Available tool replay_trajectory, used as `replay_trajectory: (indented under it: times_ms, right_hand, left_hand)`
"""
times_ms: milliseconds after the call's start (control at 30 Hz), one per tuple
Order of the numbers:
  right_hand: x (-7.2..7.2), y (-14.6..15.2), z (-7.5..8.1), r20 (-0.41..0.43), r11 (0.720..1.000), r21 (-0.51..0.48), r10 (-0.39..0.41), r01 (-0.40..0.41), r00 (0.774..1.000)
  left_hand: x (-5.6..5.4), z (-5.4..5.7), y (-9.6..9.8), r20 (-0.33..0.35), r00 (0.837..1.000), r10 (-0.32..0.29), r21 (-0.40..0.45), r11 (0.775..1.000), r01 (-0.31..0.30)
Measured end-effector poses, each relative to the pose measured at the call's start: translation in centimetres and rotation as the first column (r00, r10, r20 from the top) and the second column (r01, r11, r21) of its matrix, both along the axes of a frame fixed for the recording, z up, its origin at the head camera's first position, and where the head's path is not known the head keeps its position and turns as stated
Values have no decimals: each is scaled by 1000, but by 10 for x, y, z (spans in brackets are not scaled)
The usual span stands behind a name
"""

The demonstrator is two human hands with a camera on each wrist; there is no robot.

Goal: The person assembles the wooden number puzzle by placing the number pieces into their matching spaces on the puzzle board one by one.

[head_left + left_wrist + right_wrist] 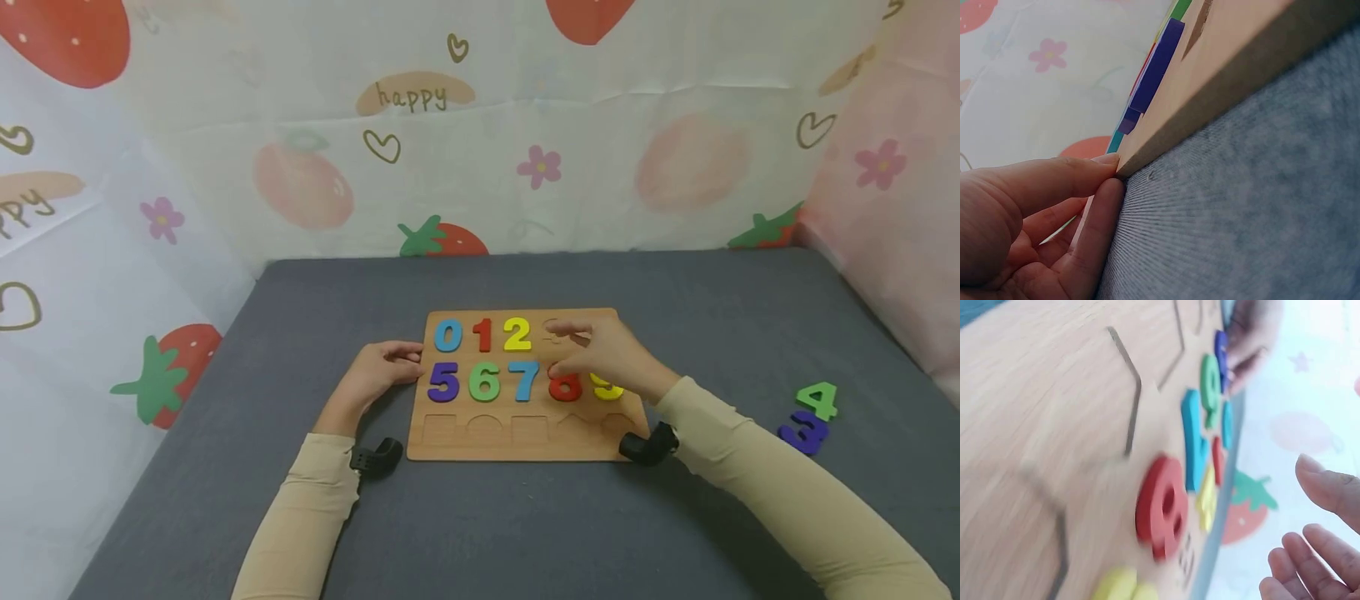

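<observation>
A wooden number puzzle board lies flat on the table, its upper row holding a blue 0, red 1 and yellow 2. Below them sit a purple 5, green 6, blue 7, red 8 and yellow 9. My left hand pinches the board's left edge between thumb and finger. Over the upper right of the board hovers my right hand, thumb and fingers spread apart with nothing between them. It partly covers the 8, the 9 and the upper-row recesses.
To the right of the board, a green 4 and a purple 3 lie close together on the grey tablecloth. Shape recesses run along the board's front row. A printed curtain hangs behind the table.
</observation>
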State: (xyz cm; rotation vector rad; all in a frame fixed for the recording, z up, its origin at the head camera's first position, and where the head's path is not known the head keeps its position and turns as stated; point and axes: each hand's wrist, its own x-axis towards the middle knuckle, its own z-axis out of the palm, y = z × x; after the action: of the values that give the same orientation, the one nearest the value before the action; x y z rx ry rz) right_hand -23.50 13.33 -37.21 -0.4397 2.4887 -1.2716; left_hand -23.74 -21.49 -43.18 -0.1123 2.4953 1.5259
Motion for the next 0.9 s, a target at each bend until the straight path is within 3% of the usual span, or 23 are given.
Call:
replay_trajectory:
  times_ms: [167, 467, 900]
  right_hand:
    - [13, 40, 13, -37, 995, 52, -88, 90, 995]
    - [33, 112, 18, -22, 973, 85, -213, 214, 977]
    - [51, 186, 18, -35, 910, 195, -367, 367, 929]
  left_hand:
    - [-1, -1, -1, -2, 1000, -11, -4, 1000, 11]
    - [-2, -2, -2, 10, 1000, -12, 3, 1000, 12]
    - [1, 0, -2, 9, 1000, -16, 12, 1000, 16]
